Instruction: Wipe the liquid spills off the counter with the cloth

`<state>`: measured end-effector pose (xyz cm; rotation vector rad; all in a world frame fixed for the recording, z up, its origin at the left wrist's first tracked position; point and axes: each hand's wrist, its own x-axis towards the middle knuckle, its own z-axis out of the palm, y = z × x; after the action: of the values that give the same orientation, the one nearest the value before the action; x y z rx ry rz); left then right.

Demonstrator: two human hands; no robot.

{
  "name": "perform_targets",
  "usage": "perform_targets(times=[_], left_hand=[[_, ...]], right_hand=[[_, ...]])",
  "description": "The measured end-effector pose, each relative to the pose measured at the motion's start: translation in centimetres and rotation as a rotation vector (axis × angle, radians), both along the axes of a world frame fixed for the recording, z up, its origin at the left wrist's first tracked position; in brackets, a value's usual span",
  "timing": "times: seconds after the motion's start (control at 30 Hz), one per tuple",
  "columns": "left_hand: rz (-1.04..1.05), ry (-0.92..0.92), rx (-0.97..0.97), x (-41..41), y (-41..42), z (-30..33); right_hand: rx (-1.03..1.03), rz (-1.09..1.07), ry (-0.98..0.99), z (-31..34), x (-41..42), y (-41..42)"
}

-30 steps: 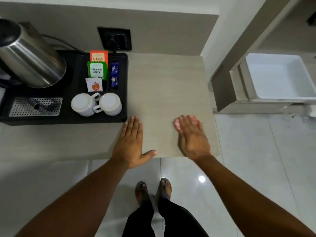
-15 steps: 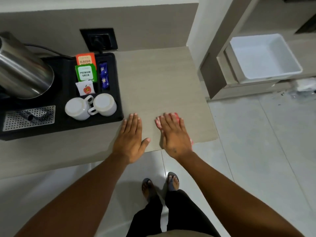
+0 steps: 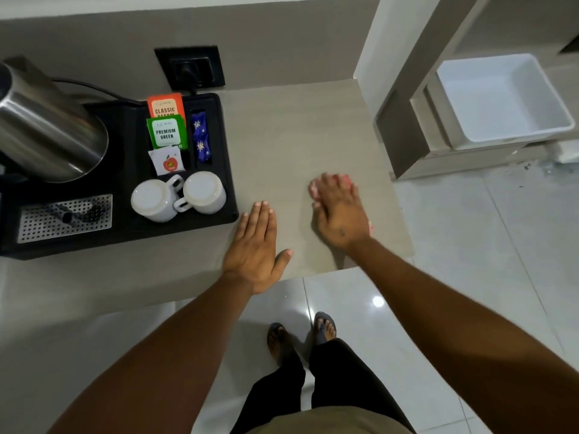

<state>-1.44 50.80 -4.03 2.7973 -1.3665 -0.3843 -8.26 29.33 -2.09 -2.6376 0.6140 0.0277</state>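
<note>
The bench (image 3: 291,136) has open surface from the black tray (image 3: 131,242) on the left to its right edge, near the wall corner. The right hand (image 3: 340,214) lies flat, fingers together, pressing the pink cloth (image 3: 344,178) near that edge. The left hand (image 3: 255,245) rests flat, thumb spread, holding nothing, beside the tray's near right corner.

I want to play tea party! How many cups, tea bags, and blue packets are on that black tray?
White cups: 2
Tea bag packets, orange, green, white: 3
Blue packets: 2
Total: 7
</note>
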Motion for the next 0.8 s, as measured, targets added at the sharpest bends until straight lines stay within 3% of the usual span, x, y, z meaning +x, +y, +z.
perform_targets(times=[0.1,0.2,0.47,0.63,0.73,0.8], left_hand=[[0.013,0.013,-0.035,0.2,0.0,-0.3],[0.015,0.014,-0.049,0.3,-0.2,-0.4],[0.012,0.032,-0.133,0.1,0.1,-0.7],[0.015,0.037,-0.133,0.3,0.3,-0.7],[0.015,0.025,-0.195,0.1,0.5,-0.8],[0.021,0.02,-0.193,0.1,0.3,-0.6]], right_hand=[[-0.056,0.086,0.004,-0.4,-2.7,2.1],[-0.081,-0.029,0.017,-0.1,-3.4,-0.2],[-0.134,-0.272,-0.015,0.3,9.5,-8.5],[-0.046,-0.085,-0.103,1.1,14.8,-3.4],[-0.075,0.237,-0.076,0.5,12.1,1.2],[-0.065,0.263,-0.058,0.1,9.9,0.6]])
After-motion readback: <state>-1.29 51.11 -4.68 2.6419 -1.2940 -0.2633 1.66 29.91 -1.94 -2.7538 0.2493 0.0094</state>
